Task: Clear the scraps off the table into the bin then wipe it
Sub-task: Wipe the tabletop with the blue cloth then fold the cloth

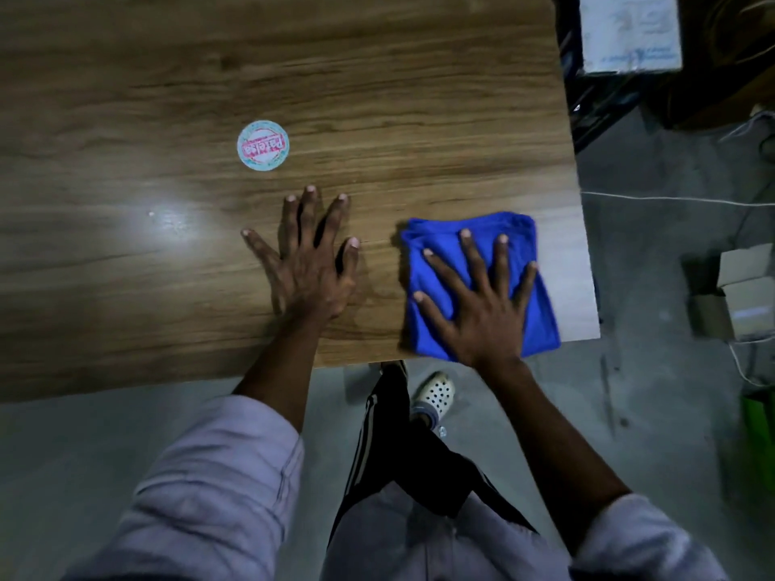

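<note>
A folded blue cloth (436,241) lies on the wooden table (126,266) near its front right corner. My right hand (482,304) presses flat on the cloth with the fingers spread and straight. My left hand (310,262) rests flat on the bare tabletop just left of the cloth, fingers spread, holding nothing. A round white and pink sticker or lid (263,146) lies on the table beyond my left hand. No bin is in view.
The table's right edge (581,228) runs close beside the cloth. On the grey floor to the right are small cardboard boxes (742,295), a white cable (671,199), and something green (759,429). A white box (629,31) sits at the top right.
</note>
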